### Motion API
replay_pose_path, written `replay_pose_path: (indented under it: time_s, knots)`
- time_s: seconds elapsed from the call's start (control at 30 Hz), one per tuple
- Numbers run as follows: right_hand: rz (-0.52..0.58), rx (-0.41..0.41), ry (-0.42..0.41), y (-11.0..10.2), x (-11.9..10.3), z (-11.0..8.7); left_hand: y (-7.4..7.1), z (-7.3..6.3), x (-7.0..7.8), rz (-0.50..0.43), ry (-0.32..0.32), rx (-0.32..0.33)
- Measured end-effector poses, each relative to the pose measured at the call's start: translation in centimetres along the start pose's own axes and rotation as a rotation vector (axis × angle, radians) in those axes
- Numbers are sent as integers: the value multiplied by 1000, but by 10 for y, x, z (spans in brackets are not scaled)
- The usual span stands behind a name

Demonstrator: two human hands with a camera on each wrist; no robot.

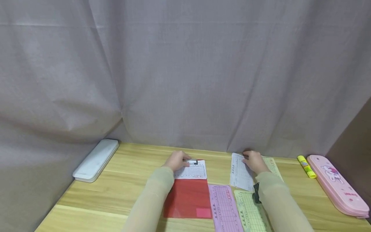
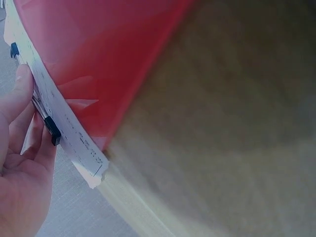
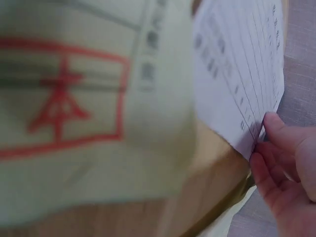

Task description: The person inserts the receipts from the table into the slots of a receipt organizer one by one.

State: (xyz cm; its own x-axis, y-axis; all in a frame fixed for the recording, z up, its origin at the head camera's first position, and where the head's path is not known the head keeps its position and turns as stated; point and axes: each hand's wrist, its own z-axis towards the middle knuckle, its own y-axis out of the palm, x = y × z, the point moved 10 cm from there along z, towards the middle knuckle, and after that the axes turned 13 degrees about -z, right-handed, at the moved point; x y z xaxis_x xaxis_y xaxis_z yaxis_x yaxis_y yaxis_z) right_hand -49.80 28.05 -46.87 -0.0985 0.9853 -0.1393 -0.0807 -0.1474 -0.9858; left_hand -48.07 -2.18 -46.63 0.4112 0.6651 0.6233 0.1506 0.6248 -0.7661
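My left hand (image 1: pixel 176 160) is at the far end of a red plastic folder (image 1: pixel 188 197), its thumb and fingers pinching a metal clip with black ends (image 2: pixel 52 129). A white printed form (image 1: pixel 191 173) lies across the top of the folder, under the clip. To the right, my right hand (image 1: pixel 254 161) pinches the edge of another white form (image 1: pixel 240 173) between thumb and fingers. In the right wrist view this white sheet (image 3: pixel 237 74) slants away from the fingertips. A pale yellow form (image 1: pixel 273 166) lies partly hidden behind that hand.
Nearer me are a lilac form (image 1: pixel 226 207) and a yellow-green form (image 1: pixel 251 211), the latter partly under my right forearm. At right lie a yellow glue stick (image 1: pixel 306 167) and a pink pencil case (image 1: pixel 337 185). A white case (image 1: pixel 97 161) is at left. Grey curtain (image 1: pixel 185 80) borders the table.
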Motion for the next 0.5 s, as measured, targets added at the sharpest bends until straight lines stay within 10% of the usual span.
replay_pose_path:
  time_s: [0.5]
  knots:
    - [51, 150, 32, -6, 3, -6, -1, -1, -1, 1, -34, 7]
